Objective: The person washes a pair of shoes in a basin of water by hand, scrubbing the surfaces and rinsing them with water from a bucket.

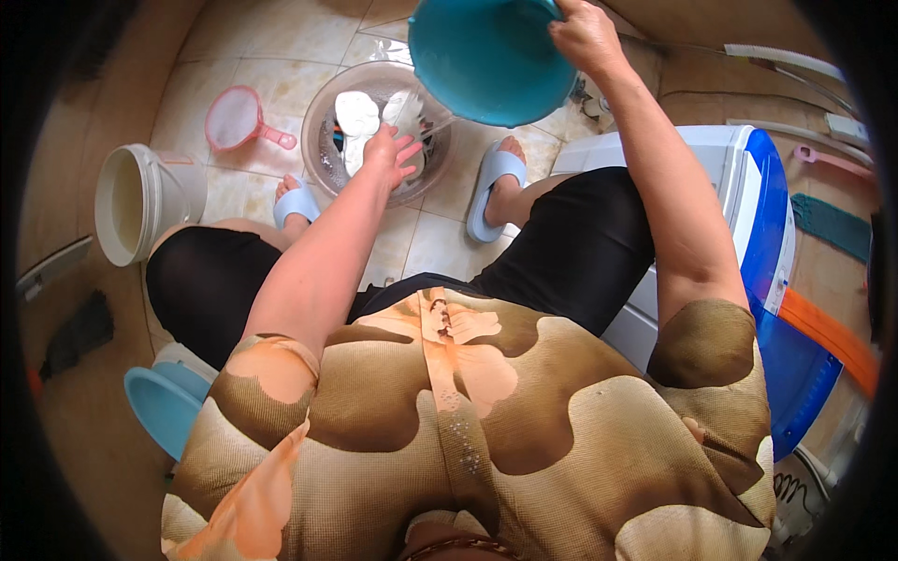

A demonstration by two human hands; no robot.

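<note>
My right hand (587, 39) grips the rim of a teal basin (496, 61), tilted above the floor at the far middle. Clear water runs from its lower edge into a translucent grey-brown basin (323, 173) on the tiles. White shoe-shaped things (357, 114) lie in that lower basin, with darker items partly hidden beneath them. Over the same basin is my left hand (385, 157), its fingers spread and nothing held. It is close to the white pieces; whether it touches them, I cannot tell.
A pink-rimmed dipper (236, 118) lies left of the lower basin. Further left stands a white bucket (126, 206). A light-blue basin (164, 402) is at my left side. To my right is a white and blue appliance (692, 150). My feet wear light-blue slippers (486, 192).
</note>
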